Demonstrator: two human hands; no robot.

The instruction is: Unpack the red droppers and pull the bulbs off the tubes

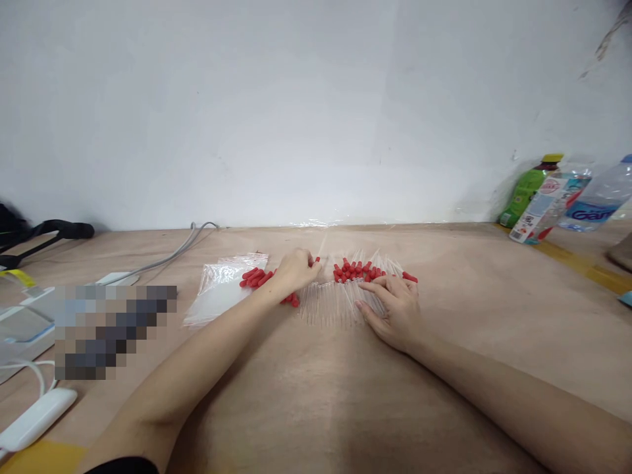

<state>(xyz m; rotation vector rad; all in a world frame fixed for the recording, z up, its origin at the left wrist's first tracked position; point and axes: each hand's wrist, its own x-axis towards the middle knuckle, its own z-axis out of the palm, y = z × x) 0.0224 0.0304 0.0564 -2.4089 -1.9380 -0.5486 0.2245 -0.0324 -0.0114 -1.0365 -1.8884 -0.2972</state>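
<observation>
My left hand (295, 271) pinches a dropper by its red rubber bulb (317, 260); the dropper's thin clear tube points toward the wall. Below that hand, a row of clear dropper tubes (326, 306) lies side by side on the wooden table. My right hand (397, 309) rests at the right end of this row, thumb and index finger apart, fingertips touching or just above the tubes. Behind the row is a pile of red-bulbed droppers (353, 268), partly hidden by my right fingers. Loose red bulbs (254, 278) lie left of my left hand, some covered by my forearm.
Clear plastic bags (217, 289) lie left of the bulbs. A grey cable (172, 253) runs to a white power strip (29, 316) at the left. Bottles, one green (528, 191), stand at the back right. A white wall (316, 131) closes off the far side.
</observation>
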